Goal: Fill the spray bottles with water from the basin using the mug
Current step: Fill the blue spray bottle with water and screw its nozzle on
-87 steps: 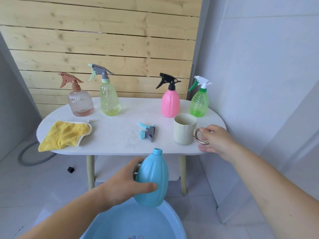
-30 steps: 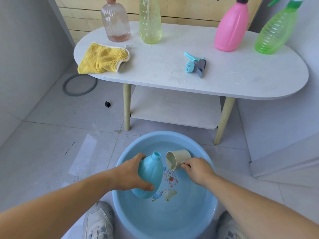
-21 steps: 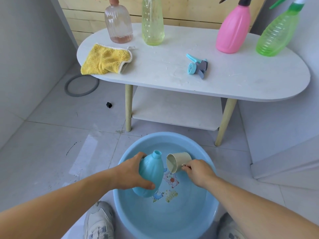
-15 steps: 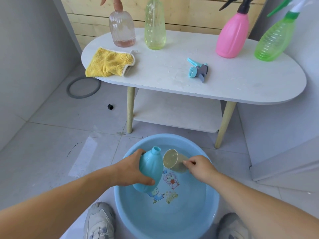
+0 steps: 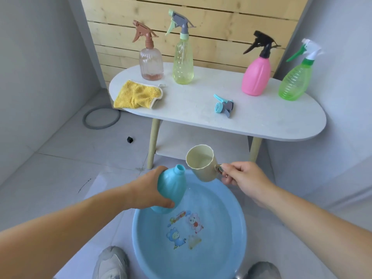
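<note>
My left hand (image 5: 150,191) grips an uncapped blue bottle (image 5: 172,188), tilted with its open neck toward the upper right, over the far rim of the blue basin (image 5: 138,234) of water on the floor. My right hand (image 5: 244,178) holds the cream mug (image 5: 201,163) by its handle. The mug hangs just right of and above the bottle's neck, tilted slightly left, with water inside. The bottle's blue spray head (image 5: 223,105) lies on the white table (image 5: 261,121).
Along the table's back stand a clear pink bottle (image 5: 151,63), a yellow-green bottle (image 5: 183,63), a pink bottle (image 5: 256,77) and a green bottle (image 5: 295,81). A yellow cloth (image 5: 137,95) lies at the table's left end. A grey ring (image 5: 101,120) lies on the floor. My shoes (image 5: 110,264) flank the basin.
The mug has come up out of the basin with water in it and now hangs beside the bottle's neck. The bottle has risen a little too. The view has tilted upward.
</note>
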Available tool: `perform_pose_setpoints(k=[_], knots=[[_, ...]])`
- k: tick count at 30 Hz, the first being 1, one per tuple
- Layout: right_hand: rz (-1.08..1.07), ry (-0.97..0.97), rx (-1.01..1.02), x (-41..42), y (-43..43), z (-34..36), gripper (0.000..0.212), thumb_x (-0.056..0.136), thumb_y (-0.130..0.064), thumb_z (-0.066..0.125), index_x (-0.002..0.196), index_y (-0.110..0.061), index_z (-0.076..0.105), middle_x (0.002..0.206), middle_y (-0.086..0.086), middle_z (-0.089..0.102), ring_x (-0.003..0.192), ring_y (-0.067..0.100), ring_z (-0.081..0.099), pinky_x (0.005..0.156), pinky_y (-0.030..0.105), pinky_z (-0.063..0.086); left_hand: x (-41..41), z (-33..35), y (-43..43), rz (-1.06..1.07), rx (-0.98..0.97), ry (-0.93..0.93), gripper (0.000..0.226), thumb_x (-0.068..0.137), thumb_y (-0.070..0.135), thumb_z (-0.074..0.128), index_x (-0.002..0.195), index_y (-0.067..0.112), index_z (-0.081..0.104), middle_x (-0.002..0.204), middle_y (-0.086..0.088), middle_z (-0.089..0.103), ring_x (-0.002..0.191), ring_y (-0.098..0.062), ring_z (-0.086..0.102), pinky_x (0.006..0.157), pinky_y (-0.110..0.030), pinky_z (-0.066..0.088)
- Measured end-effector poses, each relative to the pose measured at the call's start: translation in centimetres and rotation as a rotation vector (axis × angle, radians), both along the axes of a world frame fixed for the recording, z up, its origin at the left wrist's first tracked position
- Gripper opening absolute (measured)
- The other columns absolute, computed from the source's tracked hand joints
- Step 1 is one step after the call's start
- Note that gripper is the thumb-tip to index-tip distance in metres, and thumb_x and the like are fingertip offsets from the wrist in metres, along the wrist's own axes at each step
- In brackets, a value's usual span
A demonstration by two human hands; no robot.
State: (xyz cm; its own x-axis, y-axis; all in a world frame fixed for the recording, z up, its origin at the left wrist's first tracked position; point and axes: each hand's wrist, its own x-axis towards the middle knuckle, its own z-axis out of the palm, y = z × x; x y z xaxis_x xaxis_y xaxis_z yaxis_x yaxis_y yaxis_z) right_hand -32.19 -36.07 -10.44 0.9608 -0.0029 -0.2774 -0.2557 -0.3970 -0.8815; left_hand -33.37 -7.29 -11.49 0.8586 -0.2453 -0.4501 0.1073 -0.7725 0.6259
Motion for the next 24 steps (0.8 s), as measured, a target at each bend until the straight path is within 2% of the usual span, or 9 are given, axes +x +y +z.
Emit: perform_pose_setpoints(k=[1,3,4,7,9,13,19,24], knots=[[0.011,-0.038,-0.026,-0.2,-0.1,1.4,0.035,0.098,-0.032,0.06,0.074,-0.009,0.071,0.071,0.009,0.068,0.073,0.015,0.062,0.073,0.02,0.053,0.1,0.6,0.1,-0.007,-0.008,-0.009,0.082,0.073,0.032,0.093,0.137,0.035,0.042,0.117,0.014,0.058,0.104,-0.007,0.061,0.082,-0.023,0.053],[0.037,-0.122,-0.074,-0.7,-0.3,3.8,0.036,0.097,-0.035,0.06,0.074,-0.011,0.073,0.074,0.007,0.072,0.074,0.022,0.063,0.086,0.039,0.054,0.2,1.9,0.3,-0.007,-0.032,-0.037,0.085,0.069,0.035,0.095,0.137,0.038,0.044,0.118,0.014,0.061,0.106,-0.008,0.063,0.089,-0.029,0.058],[0.038,-0.159,-0.082,-0.9,-0.4,4.9,0.035,0.097,-0.035,0.061,0.075,-0.011,0.074,0.073,0.005,0.073,0.078,0.024,0.067,0.091,0.044,0.053,0.3,2.5,0.3,0.0,-0.043,-0.054,0.087,0.067,0.037,0.095,0.137,0.04,0.044,0.119,0.014,0.062,0.106,-0.008,0.063,0.092,-0.032,0.059],[0.03,-0.261,-0.068,-1.5,-0.6,7.7,0.035,0.096,-0.034,0.062,0.073,-0.01,0.073,0.072,0.004,0.073,0.082,0.02,0.07,0.095,0.048,0.053,0.3,3.9,0.0,-0.007,-0.076,-0.087,0.084,0.068,0.036,0.096,0.134,0.041,0.044,0.118,0.014,0.063,0.105,-0.007,0.064,0.087,-0.028,0.058],[0.035,-0.309,-0.068,-1.9,-0.7,9.2,0.036,0.094,-0.035,0.061,0.07,-0.01,0.072,0.072,0.002,0.073,0.081,0.017,0.071,0.094,0.045,0.053,0.2,4.5,-0.3,-0.026,-0.087,-0.098,0.081,0.069,0.035,0.095,0.132,0.041,0.045,0.117,0.014,0.063,0.104,-0.006,0.064,0.086,-0.026,0.058],[0.042,-0.393,-0.093,-2.4,-0.6,10.8,0.037,0.094,-0.035,0.062,0.072,-0.008,0.072,0.072,-0.003,0.073,0.079,0.007,0.069,0.087,0.035,0.051,0.1,4.9,-0.9,-0.039,-0.101,-0.111,0.082,0.069,0.036,0.095,0.133,0.041,0.045,0.12,0.014,0.063,0.108,-0.009,0.064,0.095,-0.036,0.059],[0.044,-0.461,-0.117,-2.6,-0.7,11.5,0.025,0.091,-0.035,0.064,0.073,-0.022,0.075,0.069,0.001,0.071,0.072,0.009,0.066,0.073,0.022,0.05,0.1,4.7,-1.3,-0.028,-0.12,-0.13,0.084,0.069,0.037,0.095,0.136,0.042,0.044,0.12,0.015,0.062,0.109,-0.008,0.064,0.096,-0.037,0.059],[0.06,-0.477,-0.138,-2.7,-0.6,11.7,0.022,0.091,-0.032,0.065,0.073,-0.023,0.074,0.068,0.001,0.07,0.064,0.004,0.062,0.066,0.015,0.047,0.4,4.7,-1.6,-0.02,-0.142,-0.137,0.085,0.067,0.037,0.095,0.137,0.041,0.045,0.12,0.014,0.063,0.11,-0.01,0.064,0.095,-0.039,0.059]])
